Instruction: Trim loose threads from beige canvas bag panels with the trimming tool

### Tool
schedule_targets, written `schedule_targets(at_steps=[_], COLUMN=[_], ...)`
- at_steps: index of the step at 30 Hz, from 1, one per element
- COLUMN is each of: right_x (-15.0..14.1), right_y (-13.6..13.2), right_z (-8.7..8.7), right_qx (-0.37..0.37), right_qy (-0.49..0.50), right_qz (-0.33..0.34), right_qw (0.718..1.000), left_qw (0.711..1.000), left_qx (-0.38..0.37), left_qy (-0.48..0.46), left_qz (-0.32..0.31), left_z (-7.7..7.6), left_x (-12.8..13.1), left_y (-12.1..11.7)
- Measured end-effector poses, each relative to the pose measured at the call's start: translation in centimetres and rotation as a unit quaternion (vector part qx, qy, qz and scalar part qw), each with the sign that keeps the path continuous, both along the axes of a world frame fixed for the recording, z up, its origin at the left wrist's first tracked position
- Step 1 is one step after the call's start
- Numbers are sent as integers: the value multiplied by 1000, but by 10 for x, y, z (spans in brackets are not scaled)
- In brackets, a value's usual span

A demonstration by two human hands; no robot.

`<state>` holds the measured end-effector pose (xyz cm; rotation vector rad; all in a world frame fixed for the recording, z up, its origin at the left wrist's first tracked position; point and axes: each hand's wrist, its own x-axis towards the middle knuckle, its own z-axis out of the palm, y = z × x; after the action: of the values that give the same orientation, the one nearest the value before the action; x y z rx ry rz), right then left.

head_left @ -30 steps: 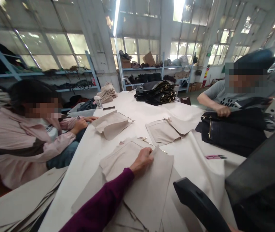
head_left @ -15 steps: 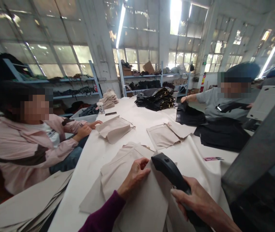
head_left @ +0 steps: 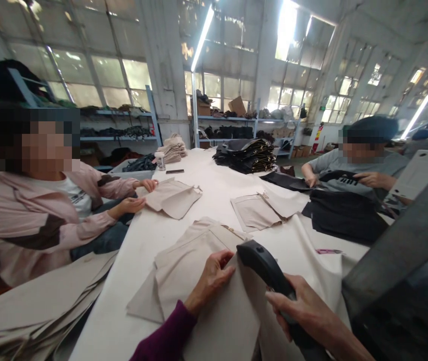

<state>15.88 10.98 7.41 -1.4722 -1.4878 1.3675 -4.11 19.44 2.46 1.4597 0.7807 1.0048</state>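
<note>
Fingers of the left hand (head_left: 210,281) lie flat and together on a stack of beige fabric panels (head_left: 195,255), while those of the right hand (head_left: 300,311) are clamped around a curved black plastic handle (head_left: 262,265), its tip just beside the left fingertips. The panels sit loosely overlapped on the white table (head_left: 214,185), their edges uneven, directly under the left hand. Far left of the fingers, a pile of beige panels (head_left: 29,311) lies beside the table, and a co-worker in a pink jacket (head_left: 48,225) rests both hands on a folded beige panel (head_left: 172,198). Beyond the right fingers lie a beige pocket panel (head_left: 253,213), pink scissors (head_left: 329,251) and dark bag pieces (head_left: 344,215), with a co-worker in a grey shirt (head_left: 353,165) behind them. A second ago the handle lay lower at the bottom right, outside the right hand's grip.
</note>
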Motion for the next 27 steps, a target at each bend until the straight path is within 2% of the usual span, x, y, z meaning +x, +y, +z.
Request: schedule_targets(at_steps=[4,7,10,12,16,18,20,22,25,27], right_x=[0,15,35,46,55,51,41,25,-2,-19], right_y=[23,26,5,-16,-58,-72,-82,-89,-96,-98], right_z=[6,19,27,25,9,0,-5,-6,-3,-2], right_qx=[40,51,31,18,-8,-29,-50,-66,-67,-65], right_qy=[-12,-24,-47,-76,-125,-136,-138,-126,-106,-102], right_qz=[-59,-100,-99,-86,-34,-5,23,55,91,113], right_qw=[997,993,994,993,992,990,989,988,988,986], left_qw=[999,996,985,972,937,929,933,950,978,986], left_qx=[-11,21,52,70,117,106,67,7,-92,-126], left_qy=[42,87,163,220,322,347,346,305,179,103], left_qz=[8,26,24,33,67,69,74,72,50,43], left_z=[1,2,5,6,4,0,-5,-11,-18,-22], left_x=[0,0,-5,-15,-50,-70,-86,-96,-101,-100], left_y=[-2,-2,-1,-3,-17,-32,-51,-68,-86,-94])
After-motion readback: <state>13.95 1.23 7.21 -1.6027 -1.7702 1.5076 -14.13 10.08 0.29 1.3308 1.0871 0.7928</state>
